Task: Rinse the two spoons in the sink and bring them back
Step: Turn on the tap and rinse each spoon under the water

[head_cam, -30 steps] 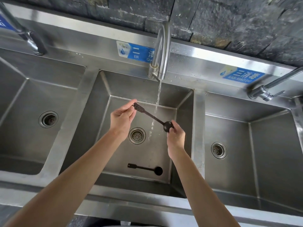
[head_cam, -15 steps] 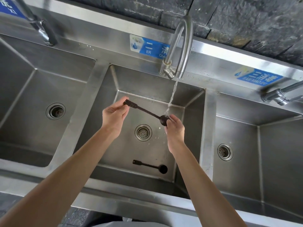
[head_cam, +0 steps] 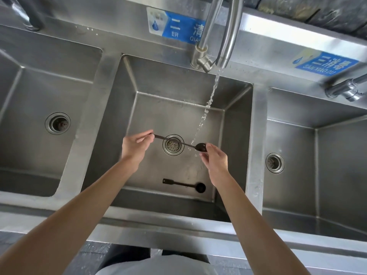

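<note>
My left hand [head_cam: 135, 144] pinches the handle end of a dark spoon [head_cam: 200, 146], held level over the middle basin [head_cam: 238, 135]. Its bowl sits under the thin stream of water [head_cam: 208, 104] that falls from the curved tap [head_cam: 226, 36]. My right hand [head_cam: 215, 158] touches the bowl with its fingertips from the right. A second dark spoon [head_cam: 184, 184] lies flat on the basin floor near the front wall, handle to the left, bowl to the right.
The round drain strainer [head_cam: 172, 144] sits in the basin floor below the held spoon. A left basin [head_cam: 39, 96] and a right basin [head_cam: 317, 145] flank the middle one. Another tap [head_cam: 349, 88] reaches in at the right. A steel front ledge [head_cam: 178, 221] runs along.
The view has tilted down and closer to the sink. Both hands have lowered with the spoon, which is now more level, its bowl still under the water.
</note>
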A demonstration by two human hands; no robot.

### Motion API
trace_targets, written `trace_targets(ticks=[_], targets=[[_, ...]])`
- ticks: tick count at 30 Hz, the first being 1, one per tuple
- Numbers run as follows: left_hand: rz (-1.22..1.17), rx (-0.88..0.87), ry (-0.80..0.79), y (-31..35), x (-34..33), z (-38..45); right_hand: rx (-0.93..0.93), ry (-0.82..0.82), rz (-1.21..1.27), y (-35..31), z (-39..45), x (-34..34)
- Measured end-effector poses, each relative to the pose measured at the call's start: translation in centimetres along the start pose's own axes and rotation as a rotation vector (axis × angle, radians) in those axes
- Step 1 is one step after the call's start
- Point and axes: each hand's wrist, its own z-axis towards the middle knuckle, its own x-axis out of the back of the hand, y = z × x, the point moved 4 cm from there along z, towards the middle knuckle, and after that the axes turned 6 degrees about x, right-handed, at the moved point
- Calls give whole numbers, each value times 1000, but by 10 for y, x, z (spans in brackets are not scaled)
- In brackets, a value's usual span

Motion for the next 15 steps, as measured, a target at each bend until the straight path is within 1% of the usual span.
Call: trace_targets(ticks=[3,5,7,9,11,13,15], targets=[[74,10,-29,-12,-4,0,-61,30,-12,15,2,10],[196,-24,-56,-17,-5,1,-103,62,-32,22,3,16],[333,-85,-125,-20,-5,1,-130,90,-26,28,5,20],[382,-105,-226,-23,-4,1,-144,94,-19,33,9,21],[423,-100,-274,-26,-1,2,-165,92,10,40,16,19],[433,-95,-251,-30,2,3,-203,96,88,50,23,15],[380,-65,-195,-35,7,2,-244,112,159,64,30,10]])
